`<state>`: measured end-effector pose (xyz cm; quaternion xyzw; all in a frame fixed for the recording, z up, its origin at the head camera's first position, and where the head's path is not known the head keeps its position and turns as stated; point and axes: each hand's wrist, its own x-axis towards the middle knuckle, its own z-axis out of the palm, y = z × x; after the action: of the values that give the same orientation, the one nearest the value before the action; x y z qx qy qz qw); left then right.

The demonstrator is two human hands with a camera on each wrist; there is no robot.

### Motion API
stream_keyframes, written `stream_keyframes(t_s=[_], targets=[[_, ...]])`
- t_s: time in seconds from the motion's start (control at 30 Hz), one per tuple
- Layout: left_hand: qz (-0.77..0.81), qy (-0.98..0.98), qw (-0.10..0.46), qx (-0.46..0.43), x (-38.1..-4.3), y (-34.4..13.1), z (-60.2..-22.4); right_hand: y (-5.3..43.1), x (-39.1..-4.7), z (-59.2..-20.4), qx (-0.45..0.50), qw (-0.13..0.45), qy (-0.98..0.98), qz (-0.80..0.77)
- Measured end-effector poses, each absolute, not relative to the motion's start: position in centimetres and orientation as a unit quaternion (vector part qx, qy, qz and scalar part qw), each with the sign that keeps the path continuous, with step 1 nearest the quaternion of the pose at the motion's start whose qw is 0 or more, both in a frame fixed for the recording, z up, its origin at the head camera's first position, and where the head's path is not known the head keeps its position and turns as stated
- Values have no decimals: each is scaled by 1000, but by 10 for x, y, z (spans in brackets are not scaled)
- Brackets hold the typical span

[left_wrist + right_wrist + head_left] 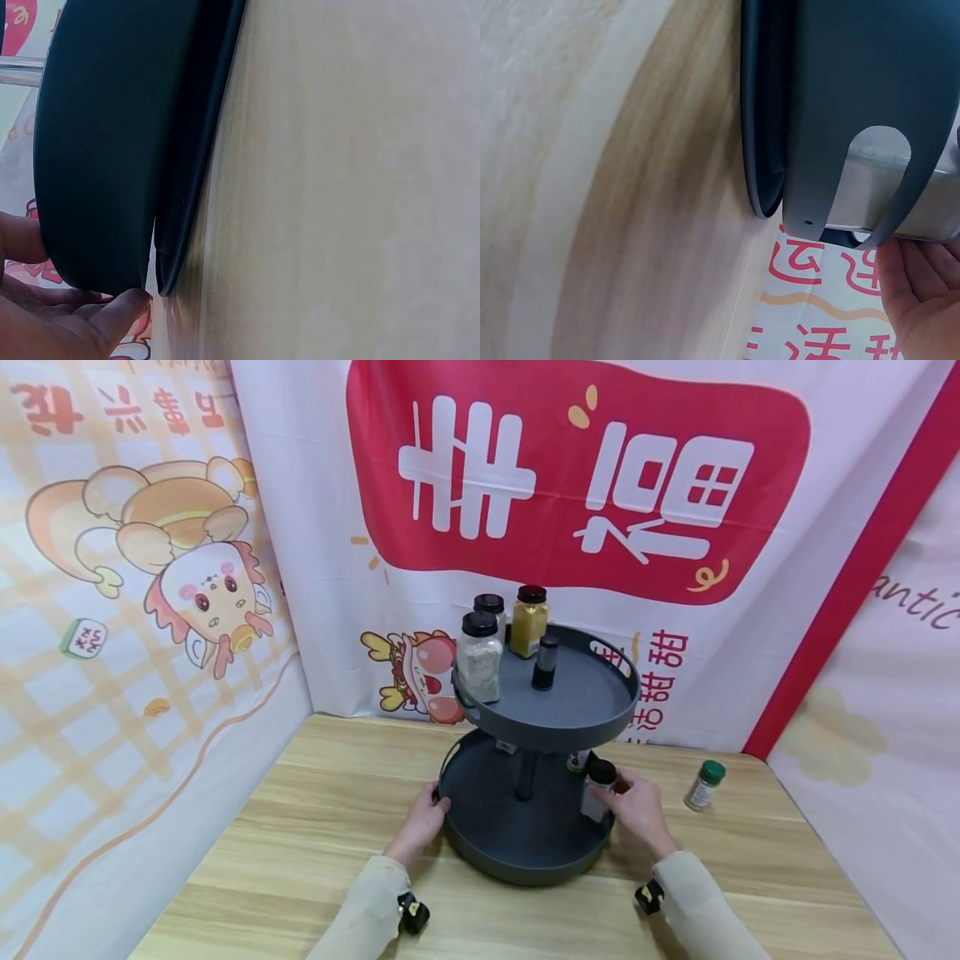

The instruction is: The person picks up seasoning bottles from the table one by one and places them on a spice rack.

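A dark grey two-tier round spice rack (528, 872) stands on the table. At the left edge of its lower tier, my left hand (422, 818) grips the rim; in the left wrist view its fingers (120, 315) lie against the tray's side. My right hand (637, 810) holds a clear square jar (596, 802) with a black lid at the right of the lower tier. Through the rim's handle slot, the right wrist view shows part of this jar (866, 195). Another jar (577, 761) sits behind it, mostly hidden by the upper tier.
On the upper tier stand a jar of whitish contents (480, 664), a yellow-filled jar (529, 625), another black-lidded jar (490, 605) partly hidden behind, and a small dark bottle (546, 664). A green-capped bottle (705, 785) stands on the table (300, 852) at right. Printed cloths hang around.
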<state>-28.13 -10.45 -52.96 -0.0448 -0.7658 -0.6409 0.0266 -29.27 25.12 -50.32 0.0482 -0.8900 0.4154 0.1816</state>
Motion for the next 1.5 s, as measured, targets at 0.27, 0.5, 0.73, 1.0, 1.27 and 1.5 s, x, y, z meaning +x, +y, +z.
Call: stream_keyframes(t_s=[0.27,0.5,0.73,1.0,1.27,1.5], targets=[[-642,-765,28,-47,-279,-104,-529,250,-291,-500,34,168,-895,413],[-638,-768,32,-50,-278,-103,-530,252,-290,-500,29,145,-891,429],[-635,-770,40,-37,-276,-103,-530,253,-290,-501,27,139,-892,429],[-631,-774,48,-32,-274,-100,-531,254,-289,-504,19,132,-889,439],[-634,-770,53,-36,-274,-99,-532,258,-288,-503,29,117,-871,476],[-619,-783,60,-28,-273,-99,-530,269,-285,-506,35,115,-870,477]])
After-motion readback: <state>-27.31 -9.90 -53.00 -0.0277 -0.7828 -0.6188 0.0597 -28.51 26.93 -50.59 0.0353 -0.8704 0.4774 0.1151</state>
